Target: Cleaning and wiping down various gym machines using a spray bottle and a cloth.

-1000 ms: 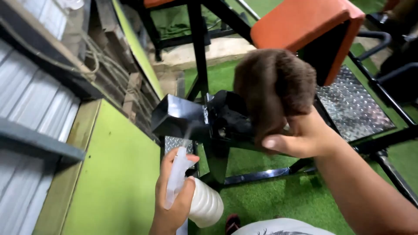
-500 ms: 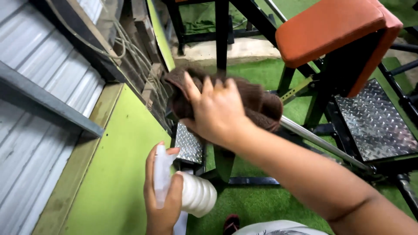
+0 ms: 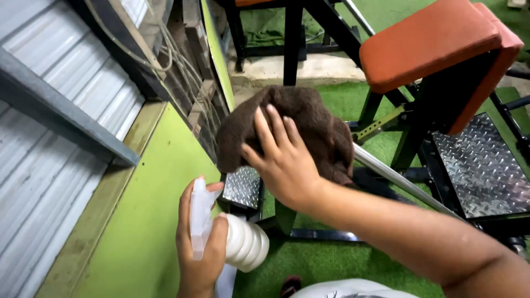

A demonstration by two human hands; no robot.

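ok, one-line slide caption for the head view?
Right hand presses brown cloth on black gym frame; left hand holds white spray bottle.

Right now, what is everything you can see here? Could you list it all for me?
Cloth: one, brown, draped over part of the black frame, under the right hand.
Spray bottle: one, white with a clear trigger head, in the left hand.
Padded seat: one, orange, upper right on the black frame.
Black frame: one, black, centre to right.
Tread plates: two, silver, one right, one small below the cloth.
Bar: one, silver, slanting right of the cloth.
Turf: green, floor.
Panel: light green, left.
Left hand: gripping the bottle.
Right hand: pressed on the cloth.
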